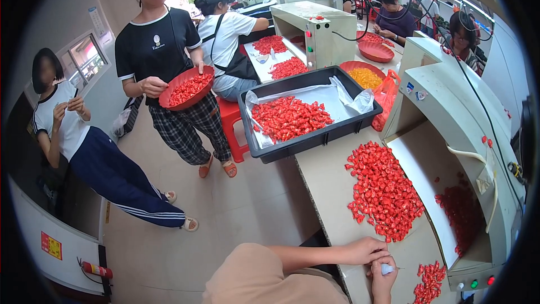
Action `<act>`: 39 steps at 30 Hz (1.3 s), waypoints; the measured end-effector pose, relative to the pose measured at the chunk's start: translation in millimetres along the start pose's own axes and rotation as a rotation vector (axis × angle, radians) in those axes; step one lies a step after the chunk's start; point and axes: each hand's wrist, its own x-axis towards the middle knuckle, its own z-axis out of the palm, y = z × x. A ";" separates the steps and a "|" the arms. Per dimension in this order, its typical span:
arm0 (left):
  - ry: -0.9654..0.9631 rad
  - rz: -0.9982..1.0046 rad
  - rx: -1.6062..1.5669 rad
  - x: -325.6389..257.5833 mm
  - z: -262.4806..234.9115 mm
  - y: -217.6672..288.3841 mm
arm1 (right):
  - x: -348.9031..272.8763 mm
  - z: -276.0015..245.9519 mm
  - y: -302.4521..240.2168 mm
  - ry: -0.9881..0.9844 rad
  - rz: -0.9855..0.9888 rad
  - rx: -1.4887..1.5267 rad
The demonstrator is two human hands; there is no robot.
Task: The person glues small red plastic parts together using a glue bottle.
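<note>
Closely, left hand (365, 251) and right hand (383, 279) sat just below the red heap (385, 191)

Toward the bottom of the frame, right of centre, the right hand's fingers were curled round a small pale-blue object (387, 269), its kind unclear. The left hand's fingertips were drawn in beside it; whether they pinched anything could not be told. The red heap, made of small glossy pieces, lay right of centre on the table (322, 170), and a smaller red pile (430, 284) lay at the lower right. More red pieces (458, 211) lay shaded inside a pale cabinet (467, 107) on the right. Above centre, a black tray (315, 148) with a white liner (337, 100) held another red batch (289, 119). At the upper left, a standing person (157, 50) held a red bowl (195, 100) of similar pieces.
</note>
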 end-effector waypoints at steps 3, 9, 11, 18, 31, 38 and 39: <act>-0.007 0.008 0.005 1.8 0.6 -0.4 | -0.7 -1.7 0.5 0.004 0.009 0.001; -0.103 -0.121 -0.018 7.4 -4.3 3.2 | 0.2 2.9 -12.0 0.091 0.091 0.008; -0.014 -0.145 -0.001 -6.1 -5.2 -3.9 | 2.3 11.6 -10.8 -0.005 0.060 -0.110; 0.074 -0.180 0.056 0.4 7.5 -5.1 | 6.6 -6.7 -27.4 -0.064 -0.120 -0.151; 0.103 -0.157 0.113 5.0 15.7 -3.7 | 0.3 -22.4 -30.8 -0.183 -0.249 -0.223; -0.028 -0.251 0.119 32.9 1.5 18.3 | -5.6 -29.5 -27.1 -0.106 -0.164 -0.248; -0.063 -0.143 0.166 43.5 1.3 26.7 | -8.1 -33.5 -25.6 -0.120 -0.171 -0.249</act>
